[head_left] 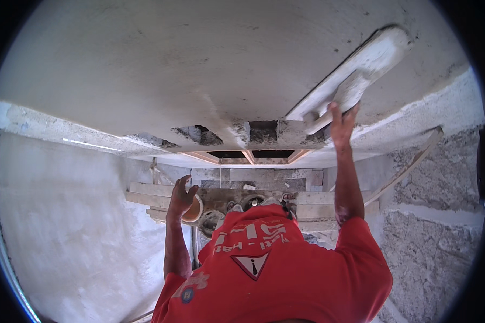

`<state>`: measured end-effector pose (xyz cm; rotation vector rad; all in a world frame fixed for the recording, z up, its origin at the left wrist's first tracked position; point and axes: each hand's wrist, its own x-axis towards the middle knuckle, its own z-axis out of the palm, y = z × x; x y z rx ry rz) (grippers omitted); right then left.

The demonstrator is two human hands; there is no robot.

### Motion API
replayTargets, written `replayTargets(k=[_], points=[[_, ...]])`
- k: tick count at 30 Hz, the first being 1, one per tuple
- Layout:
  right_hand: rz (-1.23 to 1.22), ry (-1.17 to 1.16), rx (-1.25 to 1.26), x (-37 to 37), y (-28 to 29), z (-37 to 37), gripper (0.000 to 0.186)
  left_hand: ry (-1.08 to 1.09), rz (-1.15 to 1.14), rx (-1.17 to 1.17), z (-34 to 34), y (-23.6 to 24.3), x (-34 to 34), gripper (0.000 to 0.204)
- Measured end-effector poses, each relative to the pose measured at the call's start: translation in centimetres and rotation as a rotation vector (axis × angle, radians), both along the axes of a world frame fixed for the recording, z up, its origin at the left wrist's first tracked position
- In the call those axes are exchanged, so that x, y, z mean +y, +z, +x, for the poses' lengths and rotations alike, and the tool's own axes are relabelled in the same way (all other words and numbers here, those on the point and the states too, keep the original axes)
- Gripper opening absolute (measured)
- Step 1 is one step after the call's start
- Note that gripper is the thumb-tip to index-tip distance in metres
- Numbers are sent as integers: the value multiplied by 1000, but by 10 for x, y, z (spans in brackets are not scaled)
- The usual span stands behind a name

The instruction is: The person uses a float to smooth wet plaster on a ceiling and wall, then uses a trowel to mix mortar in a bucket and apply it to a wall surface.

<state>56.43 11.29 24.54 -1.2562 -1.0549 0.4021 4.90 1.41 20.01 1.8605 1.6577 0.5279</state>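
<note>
My right hand (344, 128) is raised at the upper right, its fingers round the handle end of a long, plaster-smeared float (377, 56). The float slants up to the right, its face against the grey plastered wall (172, 64). Part of the handle is hidden by my fingers. Lower down on the left, my left hand (182, 198) holds nothing; its thumb and fingers are apart. Behind it appears an orange-brown bucket (193, 209), partly covered by the hand. A round container with grey contents (211, 222) sits beside the bucket.
Rough holes (263, 131) break the wall's lower edge above a wooden window frame (248, 156). Below run scaffold planks (328, 211). A curved-looking wooden pole (409, 169) leans at the right by a rough wall (431, 258). A smoother pale wall (64, 215) stands left.
</note>
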Motion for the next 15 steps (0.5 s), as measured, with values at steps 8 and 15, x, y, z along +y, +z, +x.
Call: replayTargets(k=[8, 15], points=[[-72, 359, -123, 13, 41, -85, 76, -5, 0, 37, -11, -25, -16, 47], [226, 230, -537, 59, 71, -189, 81, 39, -40, 43, -10, -48, -5, 46]])
